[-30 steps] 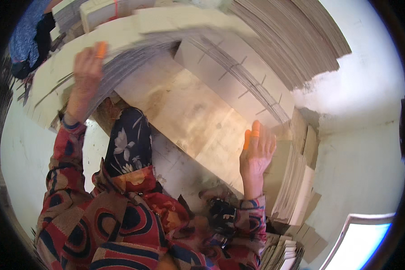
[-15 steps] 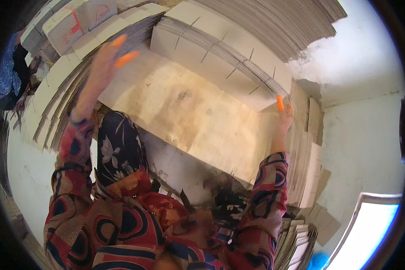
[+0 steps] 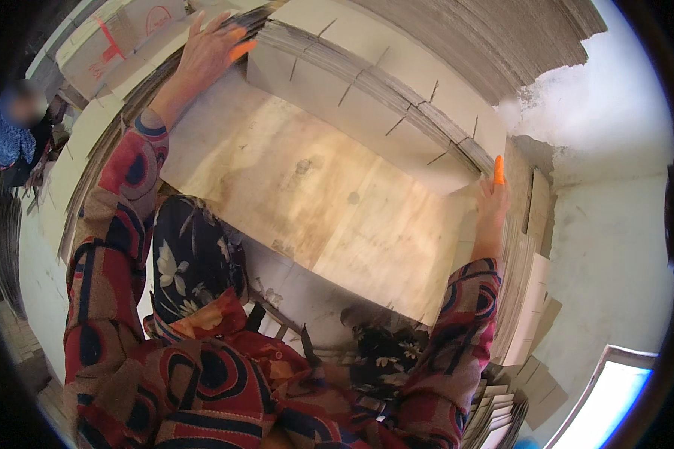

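So we're sitting at a pale wooden board (image 3: 337,217), hands spread wide apart. Our left hand (image 3: 206,54) is up at the far left, fingers splayed, with orange finger covers (image 3: 243,50) on a couple of them. It's over the edge of the left cardboard pile (image 3: 97,153), near the left end of the slotted cardboard stack (image 3: 374,84). We can't tell if it's actually touching either one.

Our right hand (image 3: 493,203) is at the right end of that same stack, fingers pointing away from us, one in an orange cover too. Can't tell if it's gripping or just resting there.

The slotted stack sits along the far side of the board, with dark slits running in from its edges. Behind it there's a bigger brown pile (image 3: 502,37), and another pile of sheets (image 3: 528,280) stands on the right. Far left, we've got a pale box (image 3: 90,56) with red marks.
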{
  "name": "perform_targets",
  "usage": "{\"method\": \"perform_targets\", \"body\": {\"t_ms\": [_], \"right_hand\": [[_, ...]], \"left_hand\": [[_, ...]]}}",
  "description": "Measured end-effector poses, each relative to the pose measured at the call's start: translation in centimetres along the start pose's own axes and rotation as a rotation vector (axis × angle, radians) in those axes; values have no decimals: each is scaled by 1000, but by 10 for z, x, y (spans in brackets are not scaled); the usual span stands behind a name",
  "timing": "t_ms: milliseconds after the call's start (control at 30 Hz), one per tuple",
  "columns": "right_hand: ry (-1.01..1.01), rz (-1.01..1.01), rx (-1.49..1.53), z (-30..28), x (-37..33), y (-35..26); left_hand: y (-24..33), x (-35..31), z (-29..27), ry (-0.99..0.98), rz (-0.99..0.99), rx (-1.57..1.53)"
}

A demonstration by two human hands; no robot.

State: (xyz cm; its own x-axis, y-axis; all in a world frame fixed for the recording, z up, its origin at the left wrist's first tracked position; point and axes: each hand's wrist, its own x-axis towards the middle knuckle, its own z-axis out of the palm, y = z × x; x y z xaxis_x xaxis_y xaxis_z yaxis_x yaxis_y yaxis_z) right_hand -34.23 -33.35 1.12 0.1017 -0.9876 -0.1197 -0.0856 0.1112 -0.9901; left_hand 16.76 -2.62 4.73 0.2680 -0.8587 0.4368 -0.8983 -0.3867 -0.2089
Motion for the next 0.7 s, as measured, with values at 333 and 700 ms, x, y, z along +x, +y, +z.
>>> {"method": "perform_targets", "body": {"t_ms": [333,700], "right_hand": [[-4,-5,53,-5,22,-10],[-109,15,507,26,8,-50]], "left_hand": [[52,91,7,-88,-755,-1242],[98,51,31,312,-76,-621]]}}
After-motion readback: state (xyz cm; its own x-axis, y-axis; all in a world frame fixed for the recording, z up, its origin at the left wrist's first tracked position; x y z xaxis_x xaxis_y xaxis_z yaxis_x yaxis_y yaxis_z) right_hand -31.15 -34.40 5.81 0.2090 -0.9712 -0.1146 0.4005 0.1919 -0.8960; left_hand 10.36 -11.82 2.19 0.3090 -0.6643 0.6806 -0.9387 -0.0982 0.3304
